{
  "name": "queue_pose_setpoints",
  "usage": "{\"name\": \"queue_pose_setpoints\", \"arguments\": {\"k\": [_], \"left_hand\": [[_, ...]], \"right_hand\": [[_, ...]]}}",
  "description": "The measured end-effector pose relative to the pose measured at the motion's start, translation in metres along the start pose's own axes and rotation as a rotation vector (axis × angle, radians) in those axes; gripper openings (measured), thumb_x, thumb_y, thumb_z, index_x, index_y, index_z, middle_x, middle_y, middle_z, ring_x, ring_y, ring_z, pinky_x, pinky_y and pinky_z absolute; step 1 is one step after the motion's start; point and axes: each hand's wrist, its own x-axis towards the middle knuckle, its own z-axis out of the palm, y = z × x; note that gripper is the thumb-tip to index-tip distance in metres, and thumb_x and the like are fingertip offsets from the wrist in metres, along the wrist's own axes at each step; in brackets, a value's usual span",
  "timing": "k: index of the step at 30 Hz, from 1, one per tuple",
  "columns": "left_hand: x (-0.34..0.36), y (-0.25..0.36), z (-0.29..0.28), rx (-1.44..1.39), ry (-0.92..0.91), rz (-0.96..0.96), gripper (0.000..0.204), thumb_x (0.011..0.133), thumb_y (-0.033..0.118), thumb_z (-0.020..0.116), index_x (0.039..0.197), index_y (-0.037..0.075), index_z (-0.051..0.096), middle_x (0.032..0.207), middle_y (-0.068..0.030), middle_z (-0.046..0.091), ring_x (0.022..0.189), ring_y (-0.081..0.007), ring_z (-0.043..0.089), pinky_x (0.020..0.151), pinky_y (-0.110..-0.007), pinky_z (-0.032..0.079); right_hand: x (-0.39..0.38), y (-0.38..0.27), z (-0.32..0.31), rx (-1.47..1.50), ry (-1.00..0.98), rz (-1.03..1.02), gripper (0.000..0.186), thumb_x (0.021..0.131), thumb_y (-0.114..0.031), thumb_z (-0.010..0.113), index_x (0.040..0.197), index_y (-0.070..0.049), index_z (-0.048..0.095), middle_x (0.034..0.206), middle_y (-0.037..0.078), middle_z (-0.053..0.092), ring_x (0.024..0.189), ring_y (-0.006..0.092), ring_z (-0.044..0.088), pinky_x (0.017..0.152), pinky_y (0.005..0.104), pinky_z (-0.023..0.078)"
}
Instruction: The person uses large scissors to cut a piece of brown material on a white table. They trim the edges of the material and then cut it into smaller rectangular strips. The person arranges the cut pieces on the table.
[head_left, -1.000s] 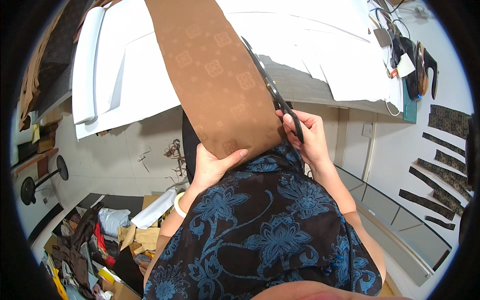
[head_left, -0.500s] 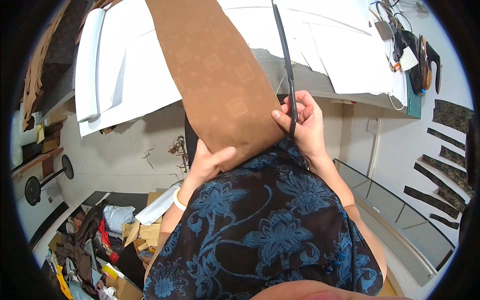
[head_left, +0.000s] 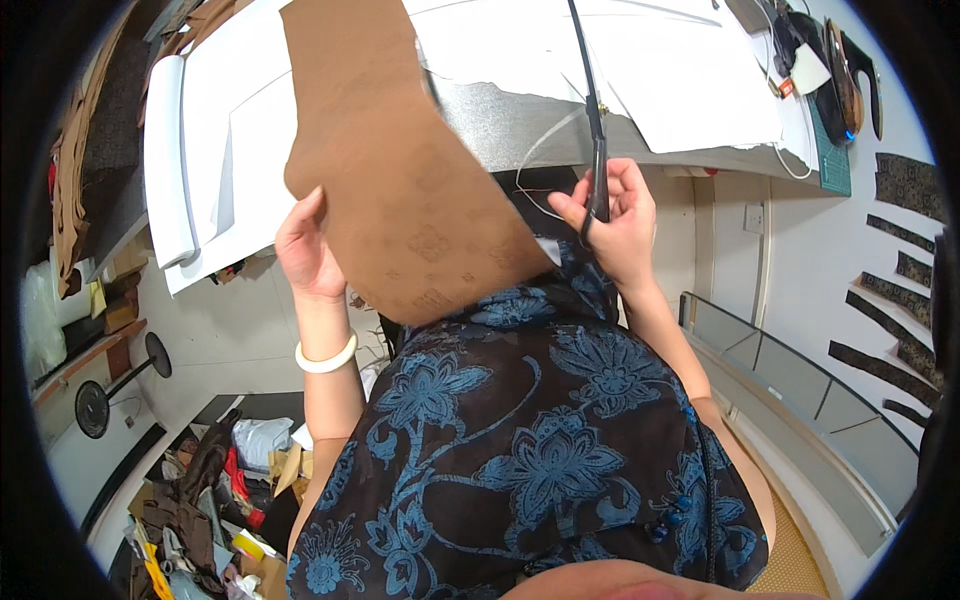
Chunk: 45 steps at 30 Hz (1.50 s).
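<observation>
A long piece of brown patterned fabric (head_left: 405,190) runs from the table down toward my lap, with small tonal motifs on its lower part. My left hand (head_left: 310,248), a pale bangle (head_left: 326,356) on its wrist, grips the fabric's left edge, thumb on top and fingers hidden beneath. In my right hand (head_left: 622,215) is a pair of black-handled scissors (head_left: 599,150). Their handle loop is round my fingers, and the blades point away toward the far side of the table. A gap separates the right hand from the fabric's right edge.
White paper sheets (head_left: 690,90) cover much of the grey table (head_left: 500,120), and a white roll (head_left: 170,160) lies at its left. A heap of scraps and bags (head_left: 200,490) sits at lower left. Dark patterned strips (head_left: 880,310) hang on the right wall.
My left hand has moved up and left to the fabric's left edge. The right hand, still holding the scissors, has let go of the fabric, which has swung left and bent.
</observation>
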Motion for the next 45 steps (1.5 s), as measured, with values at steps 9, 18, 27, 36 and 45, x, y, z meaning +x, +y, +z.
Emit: {"name": "queue_pose_setpoints", "arguments": {"k": [9,18,27,36,45], "left_hand": [[-0.01,0.013,-0.009,0.033,0.056,0.054,0.045,0.102,0.012,0.046,0.144,-0.007,0.05,0.146,-0.0234,0.057,0.133,-0.0366,0.057,0.113,-0.051,0.046],[-0.01,0.006,0.002,0.055,0.014,0.067,0.045,0.104,0.015,0.046,0.144,-0.005,0.052,0.145,-0.0227,0.058,0.133,-0.0367,0.057,0.114,-0.053,0.045],[-0.017,-0.046,0.01,0.069,0.156,-0.036,0.063,0.091,0.004,0.06,0.15,-0.004,0.041,0.143,-0.0236,0.056,0.127,-0.0373,0.06,0.108,-0.05,0.05],[-0.009,-0.057,0.033,0.486,0.638,-0.274,0.055,0.091,-0.001,0.067,0.142,-0.005,0.048,0.134,-0.0188,0.061,0.121,-0.0301,0.064,0.105,-0.043,0.052],[-0.024,-0.088,0.048,0.895,0.596,-0.102,0.056,0.09,0.005,0.076,0.14,-0.002,0.054,0.138,-0.0134,0.062,0.128,-0.0243,0.058,0.11,-0.04,0.044]], "right_hand": [[0.001,0.062,0.06,-0.355,0.303,-0.333,0.061,0.072,-0.025,0.098,0.1,-0.003,0.048,0.069,0.004,0.064,0.054,0.0065,0.055,0.05,0.0227,0.046],[-0.003,0.066,0.01,-0.265,0.405,-0.496,0.042,0.083,-0.003,0.085,0.103,-0.004,0.048,0.084,0.003,0.074,0.062,0.0024,0.053,0.057,0.0186,0.044],[-0.025,-0.01,0.02,0.45,-0.127,0.127,0.042,0.086,-0.001,0.083,0.108,-0.005,0.047,0.098,0.007,0.073,0.072,0.0031,0.061,0.064,0.018,0.047],[-0.043,0.013,-0.028,0.198,-0.151,0.129,0.031,0.089,-0.001,0.078,0.116,0.002,0.062,0.117,0.014,0.074,0.093,0.0057,0.065,0.079,0.0201,0.052],[-0.04,0.02,-0.06,0.226,-0.114,0.114,0.042,0.085,0.0,0.082,0.123,0.004,0.064,0.11,0.004,0.068,0.087,0.003,0.059,0.082,0.0188,0.05]]}}
